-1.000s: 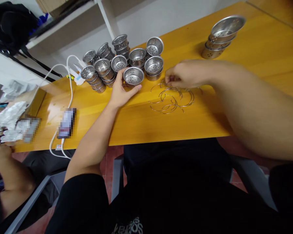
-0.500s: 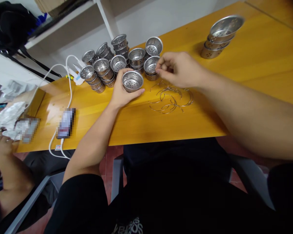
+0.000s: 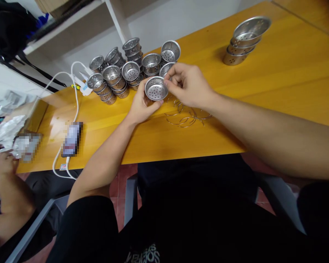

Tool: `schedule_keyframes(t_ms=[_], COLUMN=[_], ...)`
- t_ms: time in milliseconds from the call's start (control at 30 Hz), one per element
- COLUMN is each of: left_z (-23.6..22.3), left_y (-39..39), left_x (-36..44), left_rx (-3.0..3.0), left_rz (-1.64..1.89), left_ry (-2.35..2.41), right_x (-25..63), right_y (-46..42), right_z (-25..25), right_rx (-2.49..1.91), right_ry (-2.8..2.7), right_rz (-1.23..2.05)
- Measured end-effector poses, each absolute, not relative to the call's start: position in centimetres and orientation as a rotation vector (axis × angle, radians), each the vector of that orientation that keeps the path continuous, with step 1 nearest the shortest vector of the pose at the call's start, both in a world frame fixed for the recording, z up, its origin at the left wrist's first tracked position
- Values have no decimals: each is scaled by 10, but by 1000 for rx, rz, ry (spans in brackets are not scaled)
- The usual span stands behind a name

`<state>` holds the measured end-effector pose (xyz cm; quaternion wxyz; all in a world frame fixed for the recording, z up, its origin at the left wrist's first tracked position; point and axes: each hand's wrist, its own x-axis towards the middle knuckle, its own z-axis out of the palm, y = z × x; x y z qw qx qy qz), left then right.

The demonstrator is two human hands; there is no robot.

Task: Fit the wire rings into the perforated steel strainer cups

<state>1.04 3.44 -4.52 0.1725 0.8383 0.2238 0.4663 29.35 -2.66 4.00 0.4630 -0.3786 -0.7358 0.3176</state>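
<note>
A perforated metal strainer cup (image 3: 156, 90) is held by my left hand (image 3: 140, 107), which wraps around its side with the mouth tilted up toward me. My right hand (image 3: 190, 83) is closed in a pinch at the cup's right rim. Whatever sits between those fingertips is too small to make out. Below my right hand, several thin curved wires (image 3: 193, 116) lie loose on the table, partly hidden by the wrist. Close behind both hands stand stacks of similar strainer cups (image 3: 131, 71).
On the wooden table (image 3: 153, 142), another stack of strainer cups (image 3: 237, 56) leans at the far right. A phone (image 3: 72, 139) with a white cable (image 3: 76, 98) lies to the left. Another person's hand (image 3: 2, 163) rests near plastic bags (image 3: 7, 131) at far left.
My left hand has shifted right with the strainer cup. My right hand has come left, from beside the stacked cups to the held cup's rim.
</note>
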Motion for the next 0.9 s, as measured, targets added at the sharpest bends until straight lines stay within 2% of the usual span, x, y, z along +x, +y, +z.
schedule_keyframes(t_ms=[200,467,900], left_z=[-39,-28,-24], left_y=[29,18,4], left_x=[1,13,25], left_rx=[2378,2262,2210], left_rz=[1350,1283,1221], left_ry=[857,878,885], right_x=[300,296,291], right_y=[-33,-45,-37], right_z=[50,61,51], right_rx=[-998,-1092,-1125], right_ry=[-1866,-1915,-1878], right_rz=[779,903,825])
